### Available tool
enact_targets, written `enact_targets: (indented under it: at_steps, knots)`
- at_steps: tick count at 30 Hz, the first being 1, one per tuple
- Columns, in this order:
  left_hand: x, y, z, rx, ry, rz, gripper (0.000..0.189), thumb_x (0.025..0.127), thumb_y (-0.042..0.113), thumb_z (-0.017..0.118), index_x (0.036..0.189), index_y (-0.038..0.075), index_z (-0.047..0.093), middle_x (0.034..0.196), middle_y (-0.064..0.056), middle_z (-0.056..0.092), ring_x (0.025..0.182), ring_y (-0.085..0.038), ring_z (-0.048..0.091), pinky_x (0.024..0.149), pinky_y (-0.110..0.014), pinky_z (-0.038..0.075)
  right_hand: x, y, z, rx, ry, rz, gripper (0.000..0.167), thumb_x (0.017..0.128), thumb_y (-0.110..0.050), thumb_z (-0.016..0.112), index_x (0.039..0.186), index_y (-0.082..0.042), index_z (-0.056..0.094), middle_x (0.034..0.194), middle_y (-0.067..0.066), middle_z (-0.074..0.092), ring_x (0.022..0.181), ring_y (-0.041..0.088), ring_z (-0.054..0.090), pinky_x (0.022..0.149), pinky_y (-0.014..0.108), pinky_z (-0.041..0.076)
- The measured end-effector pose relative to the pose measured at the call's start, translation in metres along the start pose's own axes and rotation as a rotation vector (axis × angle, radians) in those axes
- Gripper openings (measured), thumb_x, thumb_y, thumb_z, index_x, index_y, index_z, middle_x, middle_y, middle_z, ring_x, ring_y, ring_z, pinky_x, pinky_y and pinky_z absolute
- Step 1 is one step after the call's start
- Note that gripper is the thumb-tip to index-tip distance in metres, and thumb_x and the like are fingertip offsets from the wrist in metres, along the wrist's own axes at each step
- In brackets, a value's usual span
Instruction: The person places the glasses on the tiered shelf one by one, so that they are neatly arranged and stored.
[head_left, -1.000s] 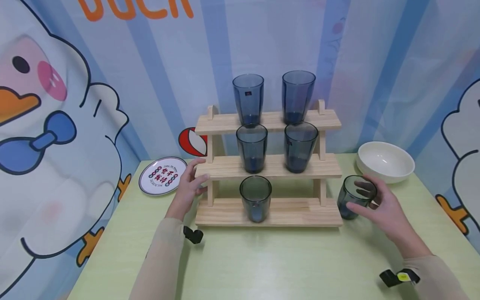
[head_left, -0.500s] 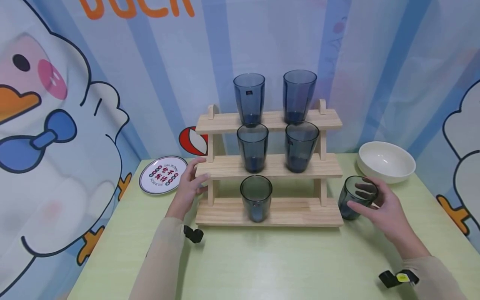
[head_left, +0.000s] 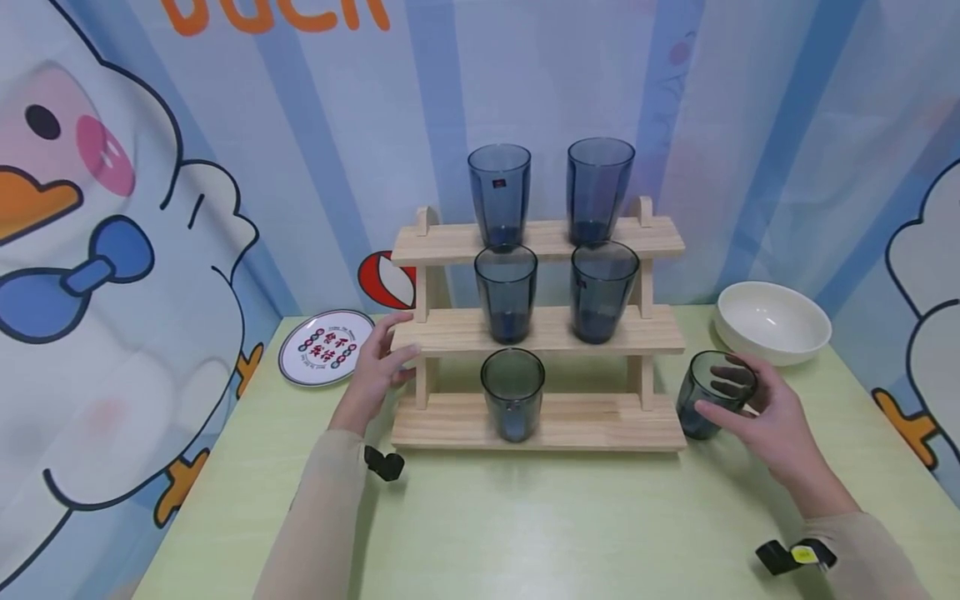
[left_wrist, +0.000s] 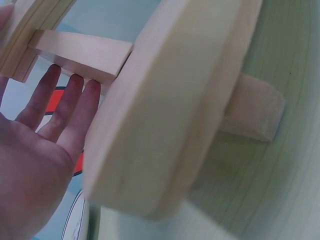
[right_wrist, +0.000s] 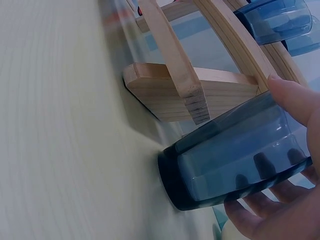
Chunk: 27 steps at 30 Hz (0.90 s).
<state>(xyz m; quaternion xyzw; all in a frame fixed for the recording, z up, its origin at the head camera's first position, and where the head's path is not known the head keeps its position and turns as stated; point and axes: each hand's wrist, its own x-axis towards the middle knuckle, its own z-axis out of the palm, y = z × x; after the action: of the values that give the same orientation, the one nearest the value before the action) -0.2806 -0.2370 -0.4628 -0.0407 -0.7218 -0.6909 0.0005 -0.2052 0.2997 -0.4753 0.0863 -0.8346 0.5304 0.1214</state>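
Observation:
At the right end of a three-tier wooden rack (head_left: 592,423), my right hand (head_left: 772,425) grips a blue-grey drinking glass (head_left: 693,408), thumb in front and fingers round the far side. In the right wrist view the base of this glass (right_wrist: 230,155) is at or just above the tabletop; I cannot tell which. My left hand (head_left: 371,371) holds the left end of the rack's middle board (head_left: 442,335) between thumb and index finger. The left wrist view has its other fingers (left_wrist: 65,105) straight, against an upright post (left_wrist: 82,52). Two matching glasses stand on the middle board.
Two more glasses stand on the top board (head_left: 551,240), one glass (head_left: 513,396) on the bottom board, left of its middle. A white bowl (head_left: 772,325) sits behind my right hand. A printed plate (head_left: 324,350) lies left of the rack. Behind hangs a cartoon duck curtain (head_left: 337,125).

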Motion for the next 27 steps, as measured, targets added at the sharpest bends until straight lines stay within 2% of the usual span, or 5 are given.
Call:
enact_targets:
  at_steps: [9, 16, 22, 27]
  knots:
    - [0.001, 0.000, 0.000, 0.021, -0.006, 0.013, 0.057, 0.101, 0.019, 0.069, 0.153, 0.026, 0.047, 0.152, -0.017, 0.049, 0.129, -0.035, 0.055, 0.102, -0.058, 0.055, -0.002, -0.003, -0.002, -0.017, 0.031, 0.014, 0.079, 0.088, -0.008, 0.085, 0.155, -0.008, 0.045, 0.124, -0.024, 0.063, 0.109, 0.000, 0.062, 0.080, 0.010, 0.053]
    - [0.000, 0.001, 0.000, 0.016, -0.007, 0.018, 0.058, 0.102, 0.018, 0.068, 0.154, 0.024, 0.045, 0.154, -0.018, 0.047, 0.129, -0.036, 0.054, 0.103, -0.060, 0.053, -0.004, -0.017, -0.009, -0.053, 0.082, 0.049, 0.081, 0.087, -0.014, 0.088, 0.157, -0.017, 0.047, 0.132, -0.009, 0.067, 0.109, 0.002, 0.062, 0.077, 0.013, 0.053]
    - [0.000, 0.001, 0.001, 0.009, -0.003, 0.011, 0.058, 0.102, 0.018, 0.068, 0.155, 0.025, 0.045, 0.154, -0.017, 0.047, 0.129, -0.036, 0.054, 0.105, -0.062, 0.051, -0.007, -0.035, -0.014, -0.062, 0.115, 0.047, 0.081, 0.087, -0.013, 0.087, 0.157, -0.021, 0.047, 0.130, -0.016, 0.063, 0.109, 0.000, 0.062, 0.078, 0.010, 0.053]
    - [0.000, 0.002, 0.002, 0.010, -0.005, 0.012, 0.058, 0.102, 0.018, 0.068, 0.155, 0.024, 0.045, 0.155, -0.017, 0.047, 0.130, -0.038, 0.054, 0.105, -0.063, 0.050, -0.007, -0.049, -0.011, 0.005, 0.097, 0.021, 0.080, 0.087, -0.006, 0.086, 0.156, -0.018, 0.048, 0.131, -0.016, 0.064, 0.112, 0.001, 0.063, 0.081, 0.011, 0.055]
